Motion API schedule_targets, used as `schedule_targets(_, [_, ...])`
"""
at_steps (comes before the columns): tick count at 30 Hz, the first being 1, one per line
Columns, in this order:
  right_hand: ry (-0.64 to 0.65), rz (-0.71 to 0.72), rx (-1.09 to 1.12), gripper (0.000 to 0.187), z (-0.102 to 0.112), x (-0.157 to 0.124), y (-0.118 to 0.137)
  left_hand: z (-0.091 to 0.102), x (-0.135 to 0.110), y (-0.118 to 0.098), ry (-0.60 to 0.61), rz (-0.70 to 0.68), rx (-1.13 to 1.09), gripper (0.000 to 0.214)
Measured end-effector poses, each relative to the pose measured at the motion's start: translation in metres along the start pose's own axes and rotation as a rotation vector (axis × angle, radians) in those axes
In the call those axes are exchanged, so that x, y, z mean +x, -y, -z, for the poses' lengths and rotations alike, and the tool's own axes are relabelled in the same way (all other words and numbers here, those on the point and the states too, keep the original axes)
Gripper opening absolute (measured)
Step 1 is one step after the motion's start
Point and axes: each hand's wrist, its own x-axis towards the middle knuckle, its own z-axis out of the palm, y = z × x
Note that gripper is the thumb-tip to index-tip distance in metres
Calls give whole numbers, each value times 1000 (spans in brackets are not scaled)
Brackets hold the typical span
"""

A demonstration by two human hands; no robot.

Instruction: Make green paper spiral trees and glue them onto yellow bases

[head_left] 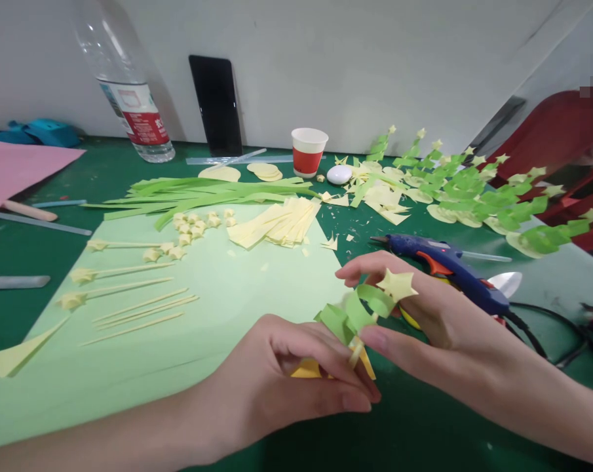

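My left hand (296, 377) pinches the base of a small paper tree (360, 311), a green strip spiralled round a stick with a yellow star on top, over a yellow paper disc (306, 370). My right hand (424, 321) holds the same tree from the right, with thumb and fingers curled around the green spiral. Both hands hover just above the green table near its front edge. A blue hot glue gun (448, 265) lies right behind my right hand.
A light green sheet (188, 314) carries sticks with yellow stars (124, 269), loose paper stars (195, 223) and yellow strips (276, 223). Long green strips (202, 193), a paper cup (308, 152), a bottle (129, 85), a phone (216, 105) and finished trees (478, 193) stand behind.
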Motion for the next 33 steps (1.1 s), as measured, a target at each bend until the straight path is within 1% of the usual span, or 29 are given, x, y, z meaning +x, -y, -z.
schedule_targets(3, [7, 27, 24, 25, -1, 2, 1, 0, 1, -1, 8, -9, 21, 16])
schedule_targets(6, [6, 20, 30, 24, -2, 2, 0, 0, 1, -1, 8, -9, 41, 16])
schedule_targets(10, [-1, -4, 2, 25, -4, 2, -2, 0, 0, 1, 5, -23, 5, 17])
schedule_targets(15, [43, -60, 22, 22, -3, 2, -2, -1, -2, 4, -39, -48, -34, 16])
schedule_targets(17, [21, -83, 39, 26, -3, 2, -2, -2, -2, 5, -55, -51, -32, 13])
schedule_targets(21, [-74, -96, 80, 34, -2, 2, -4, -1, -1, 6, -76, -52, -39, 9])
schedule_targets(29, [-200, -1, 134, 16, 0, 3, -4, -1, -2, 6, -101, -32, -40, 9])
schedule_targets(33, [-187, 16, 131, 16, -1, 5, -3, -1, -1, 7, -95, -21, -29, 7])
